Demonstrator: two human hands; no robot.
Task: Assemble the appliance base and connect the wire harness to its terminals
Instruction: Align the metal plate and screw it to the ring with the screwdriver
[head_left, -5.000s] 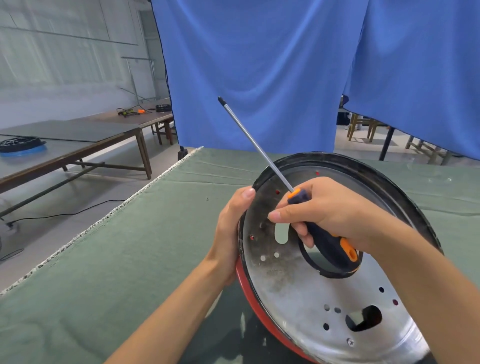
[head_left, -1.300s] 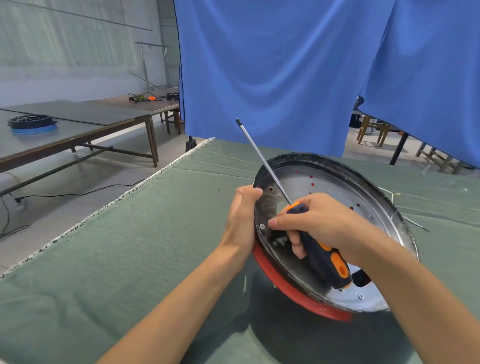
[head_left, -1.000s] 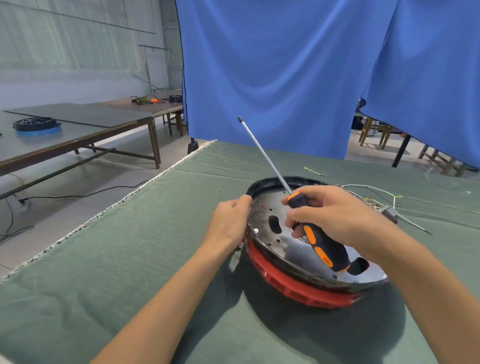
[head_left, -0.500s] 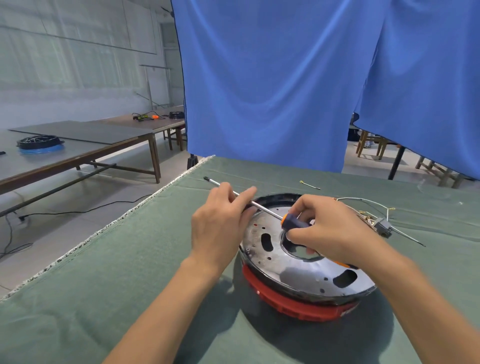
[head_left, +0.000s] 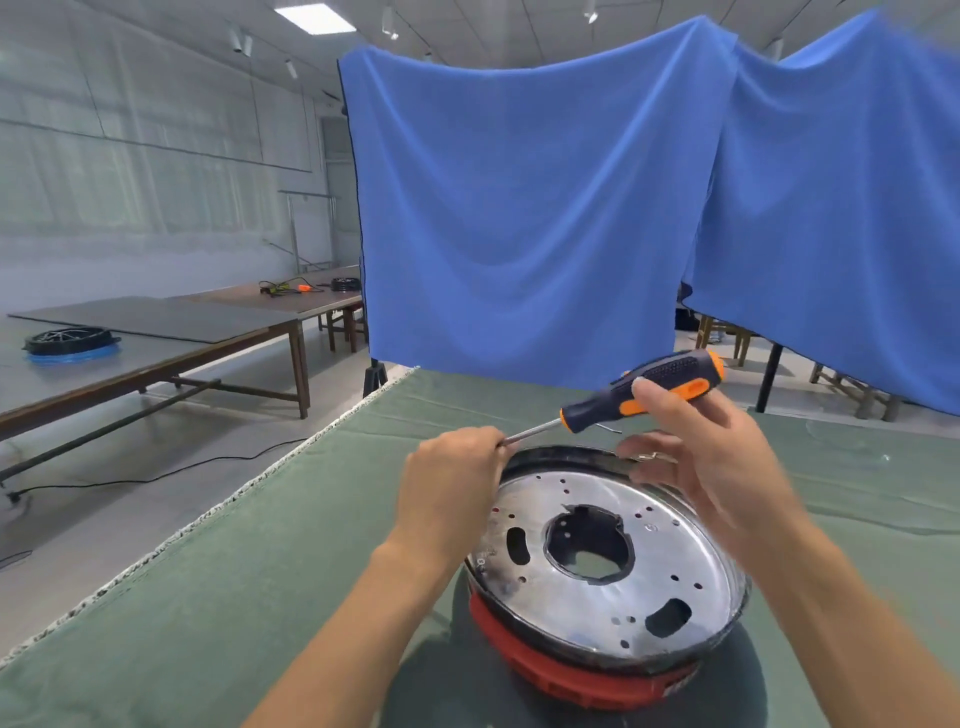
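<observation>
Below both hands, base (head_left: 608, 566), left hand (head_left: 449, 488) pinching screwdriver (head_left: 644, 389) shaft, right hand (head_left: 711, 457) loose.

Two bare arms reach in from the bottom of the picture. The left arm (head_left: 363, 613) has no sleeve on any part that shows (it runs off the bottom edge). The right arm (head_left: 841, 618) is bare too, with no sleeve in sight. The left hand (head_left: 449, 483) has no glove, ring or watch that can be seen. The right hand (head_left: 711, 462) is bare as well, with short, plain fingernails and nothing at the wrist. It looks a little blurry.
</observation>
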